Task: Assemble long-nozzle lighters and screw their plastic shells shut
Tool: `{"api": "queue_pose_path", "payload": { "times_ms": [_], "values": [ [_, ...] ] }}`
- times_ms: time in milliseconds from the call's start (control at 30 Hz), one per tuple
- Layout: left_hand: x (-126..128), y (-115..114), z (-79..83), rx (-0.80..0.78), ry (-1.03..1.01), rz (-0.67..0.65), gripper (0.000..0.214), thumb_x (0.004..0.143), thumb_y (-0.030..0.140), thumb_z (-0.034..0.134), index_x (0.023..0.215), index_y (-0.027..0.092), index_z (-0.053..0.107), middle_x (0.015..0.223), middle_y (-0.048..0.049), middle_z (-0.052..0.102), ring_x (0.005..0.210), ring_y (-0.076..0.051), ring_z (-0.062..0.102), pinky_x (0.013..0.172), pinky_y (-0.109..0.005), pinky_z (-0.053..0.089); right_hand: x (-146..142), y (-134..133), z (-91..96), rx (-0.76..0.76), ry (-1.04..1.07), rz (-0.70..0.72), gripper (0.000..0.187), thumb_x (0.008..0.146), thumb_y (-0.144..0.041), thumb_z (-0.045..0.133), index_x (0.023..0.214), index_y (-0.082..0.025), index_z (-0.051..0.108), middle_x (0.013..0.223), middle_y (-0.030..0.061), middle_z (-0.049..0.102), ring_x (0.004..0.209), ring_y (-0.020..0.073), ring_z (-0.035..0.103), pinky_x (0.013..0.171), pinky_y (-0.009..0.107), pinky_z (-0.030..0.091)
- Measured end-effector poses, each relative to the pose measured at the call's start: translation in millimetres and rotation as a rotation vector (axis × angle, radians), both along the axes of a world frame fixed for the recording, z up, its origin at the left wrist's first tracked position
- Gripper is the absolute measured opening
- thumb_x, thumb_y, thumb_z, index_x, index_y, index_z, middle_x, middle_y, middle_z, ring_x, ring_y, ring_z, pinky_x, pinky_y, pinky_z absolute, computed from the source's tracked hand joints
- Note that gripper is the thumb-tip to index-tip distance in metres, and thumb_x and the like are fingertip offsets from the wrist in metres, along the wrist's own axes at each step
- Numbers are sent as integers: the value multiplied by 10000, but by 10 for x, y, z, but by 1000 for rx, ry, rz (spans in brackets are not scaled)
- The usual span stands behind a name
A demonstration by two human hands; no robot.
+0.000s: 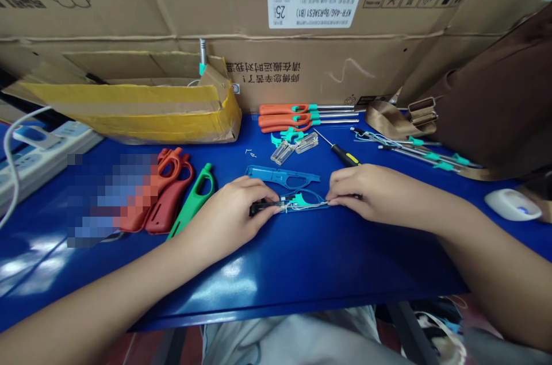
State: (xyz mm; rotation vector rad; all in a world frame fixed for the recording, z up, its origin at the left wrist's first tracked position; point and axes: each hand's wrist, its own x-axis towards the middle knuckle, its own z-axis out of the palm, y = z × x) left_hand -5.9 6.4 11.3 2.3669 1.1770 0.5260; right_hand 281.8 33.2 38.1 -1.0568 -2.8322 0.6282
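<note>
In front of me lies an opened blue lighter casing half (308, 210) with a teal trigger (299, 199), thin wires and a dark part in it. Its left end is pinched by my left hand (241, 210), thumb and fingers on the dark part. My right hand (360, 195) pinches the wires and the casing's right end. Just beyond sits the other blue casing half (284, 177), inner side up. Farther back are several loose teal triggers (290, 135), clear fuel tanks (283, 152) and a screwdriver (342, 153) with a black and yellow handle.
Orange lighters (284, 122) lie against the cardboard wall. Green (194, 201) and red casings (168, 204) rest at left, near a taped cardboard box (172, 118) and a power strip (52, 152). Metal rods with wires (414, 152), a brown strap (386, 119) and a white mouse-like device (512, 204) are at right.
</note>
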Motion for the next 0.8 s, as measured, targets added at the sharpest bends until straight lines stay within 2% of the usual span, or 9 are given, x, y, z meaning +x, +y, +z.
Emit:
{"api": "queue_pose_path", "payload": {
  "times_ms": [400, 667, 800],
  "values": [
    [15, 10, -22, 17, -23, -16, 107, 961, 248, 667, 1007, 204, 753, 994, -25, 747, 941, -203, 671, 887, -355, 521, -24, 9, -4, 3, -36, -59, 188, 956, -160, 577, 869, -189, 741, 888, 24, 700, 822, 167, 660, 760, 288, 461],
    [23, 11, -38, 14, -17, -1, 102, 963, 247, 665, 1005, 207, 750, 994, -24, 748, 943, -208, 672, 889, -361, 523, -87, -87, 76, 49, -205, -28, 271, 977, -116, 500, 816, -177, 710, 878, 34, 669, 762, 165, 651, 658, 291, 413],
    [23, 2, -36, 30, -14, -12, 102, 963, 246, 666, 1005, 202, 747, 990, -29, 747, 938, -212, 670, 888, -368, 524, -65, -65, 46, 44, -148, -46, 254, 994, -178, 517, 836, -188, 715, 888, 30, 672, 790, 169, 651, 691, 293, 429]
  ]
}}
